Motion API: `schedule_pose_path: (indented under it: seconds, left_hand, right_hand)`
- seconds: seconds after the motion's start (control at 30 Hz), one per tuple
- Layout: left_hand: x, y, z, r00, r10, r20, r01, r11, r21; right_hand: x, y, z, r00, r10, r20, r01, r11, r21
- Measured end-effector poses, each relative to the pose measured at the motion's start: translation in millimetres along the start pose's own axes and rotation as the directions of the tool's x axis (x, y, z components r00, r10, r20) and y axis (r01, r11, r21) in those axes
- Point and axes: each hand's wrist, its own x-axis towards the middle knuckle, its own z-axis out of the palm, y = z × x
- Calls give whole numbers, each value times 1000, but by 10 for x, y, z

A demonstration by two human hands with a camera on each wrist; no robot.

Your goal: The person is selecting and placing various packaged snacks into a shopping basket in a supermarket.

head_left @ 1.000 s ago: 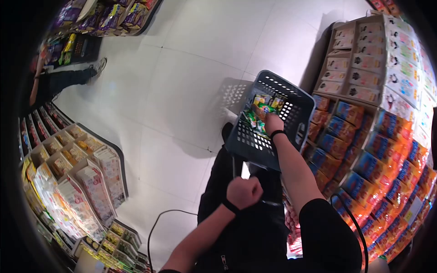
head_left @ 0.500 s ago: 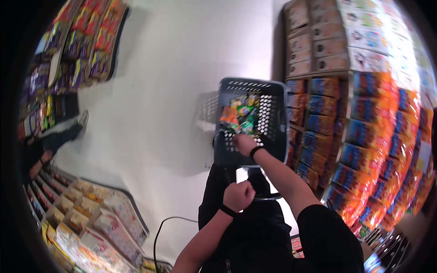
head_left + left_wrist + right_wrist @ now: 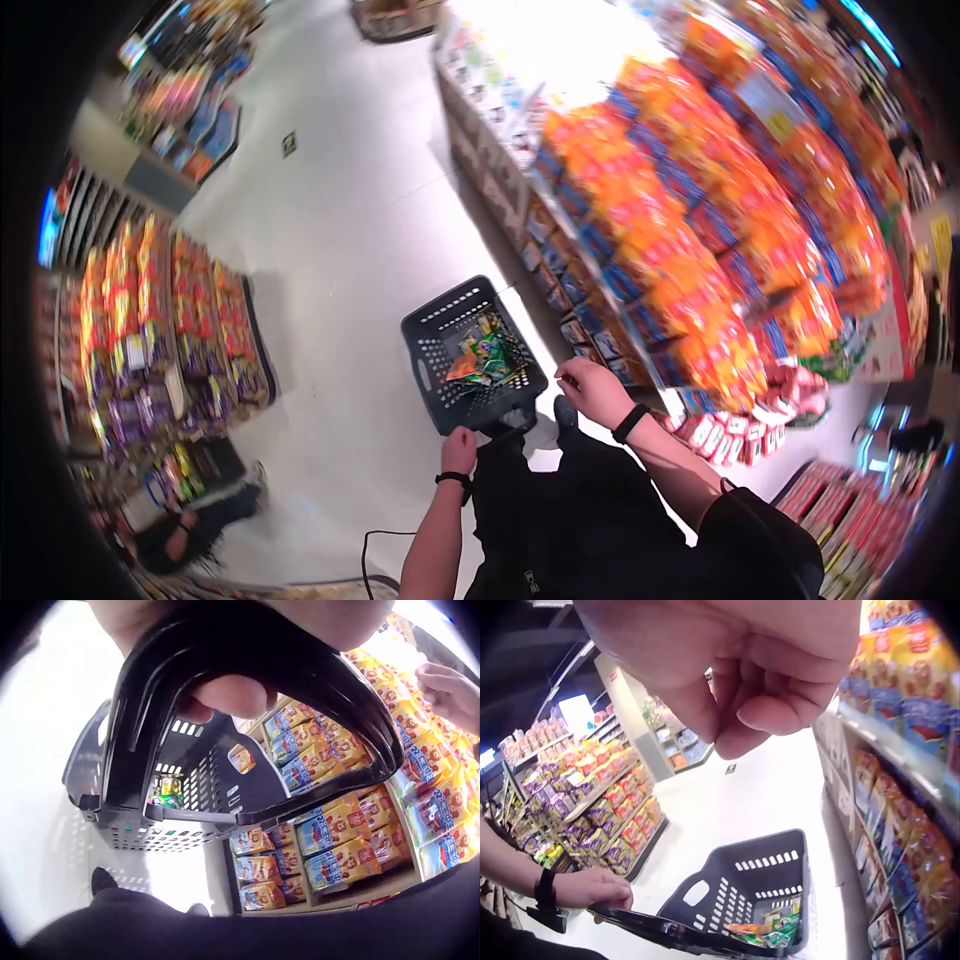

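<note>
My left hand grips the black handle of a dark grey shopping basket; in the left wrist view its fingers wrap round the bar. The basket hangs in front of my legs, its sides full of slots. Inside lie several shiny snack packets, green, orange and yellow. To the right of the basket, my right hand hovers in the air with loosely curled fingers. The right wrist view shows nothing in that hand. It is apart from the shelf of orange and blue bags.
Along the right runs a long display of bagged snacks, with red-and-white packs low at its near end. Another display of orange and purple bags stands left. A person is at lower left. Pale aisle floor stretches ahead.
My right hand has come out of the basket and moved right, leaving the packets inside. The left hand stays at the handle. The view has swung, with the orange bags now filling the upper right.
</note>
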Motion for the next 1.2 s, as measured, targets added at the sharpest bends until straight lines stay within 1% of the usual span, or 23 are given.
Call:
schedule_pose_path:
  seconds: [0.03, 0.07, 0.1, 0.17, 0.2, 0.3, 0.33, 0.37, 0.43, 0.5, 0.53, 0.6, 0.67, 0.77, 0.83, 0.9, 1.0, 1.03, 1.07, 1.1, 1.13, 1.17, 1.2]
  left_hand:
    - [27, -71, 35, 1000, 11, -12, -11, 999, 33]
    - [28, -138, 83, 1000, -7, -29, 8, 999, 51]
    - [15, -100, 77, 999, -43, -27, 45, 997, 68]
    - [-13, -67, 109, 992, -124, -38, 127, 988, 90]
    - [10, -208, 185, 997, -59, -54, 67, 983, 171]
    - [-193, 270, 261, 999, 29, -15, -23, 959, 281]
    - [-156, 247, 333, 1000, 15, -16, -9, 958, 286]
    - [-153, 225, 385, 996, 88, -1, -81, 922, 380]
    - [-131, 454, 511, 970, 236, 53, -226, 810, 541]
    - [-82, 669, 679, 963, 229, 145, -271, 809, 521]
    - [-104, 834, 728, 937, 283, 206, -349, 776, 526]
    - [46, 849, 841, 953, 209, 218, -296, 793, 532]
    - [4, 1097, 878, 982, 58, 179, -151, 814, 561]
    - [-64, 1233, 835, 990, 13, 138, -98, 769, 631]
    - [-85, 1096, 766, 997, -76, 14, 49, 759, 649]
    - [-207, 899, 615, 974, -159, -163, 225, 762, 606]
    - [-162, 420, 423, 780, -500, -377, 620, 699, 356]
    - [-131, 240, 376, 681, -620, -391, 724, 650, 231]
    - [-84, 13, 310, 656, -689, -307, 748, 648, 144]
    - [22, -435, 354, 677, -692, -253, 718, 696, 18]
    - [215, -834, 354, 824, -563, -58, 539, 749, 386]
    - [408, -1237, 354, 909, -392, 141, 217, 735, 643]
    - [290, -910, 332, 912, -364, 189, 163, 745, 647]
  right_hand:
    - [-242, 8, -247, 998, 66, -13, -65, 997, 46]
    - [-472, 113, -445, 994, 45, -95, -42, 998, 37]
    - [-724, 222, -606, 985, 29, -168, -24, 999, 30]
    - [-1160, 468, -895, 957, 120, -266, -101, 991, 85]
    - [-1350, 562, -1040, 927, 125, -354, -103, 992, 78]
    - [-1812, 754, -1416, 782, 187, -595, -154, 982, 105]
    - [-1885, 846, -1497, 738, 194, -647, -152, 981, 120]
    - [-1984, 896, -1565, 688, 259, -677, -231, 964, 134]
    - [-2044, 1013, -1644, 646, 287, -707, -246, 956, 162]
    - [-2030, 1166, -1630, 703, 322, -634, -293, 944, 155]
    - [-1999, 1210, -1602, 714, 302, -632, -292, 948, 123]
    - [-1877, 1404, -1440, 726, 218, -652, -292, 957, -4]
    - [-1755, 1386, -1462, 714, 245, -656, -299, 954, 31]
    - [-1750, 1458, -1511, 718, 211, -664, -255, 967, 31]
    - [-1818, 1356, -1543, 694, 197, -693, -261, 965, 13]
    - [-1892, 1080, -1665, 724, 210, -657, -299, 954, -24]
    - [-1939, 692, -1852, 764, 77, -640, -161, 984, -74]
    - [-1940, 518, -1937, 794, 53, -606, -132, 987, -87]
    - [-1917, 332, -1995, 824, 19, -566, -94, 990, -103]
    - [-1832, 151, -2045, 845, -14, -535, -60, 991, -122]
    - [-1741, -8, -2057, 879, -26, -477, -34, 992, -119]
    - [-1613, -126, -2030, 902, -56, -429, 17, 995, -94]
    - [-1461, -235, -1973, 925, -70, -374, 32, 994, -108]
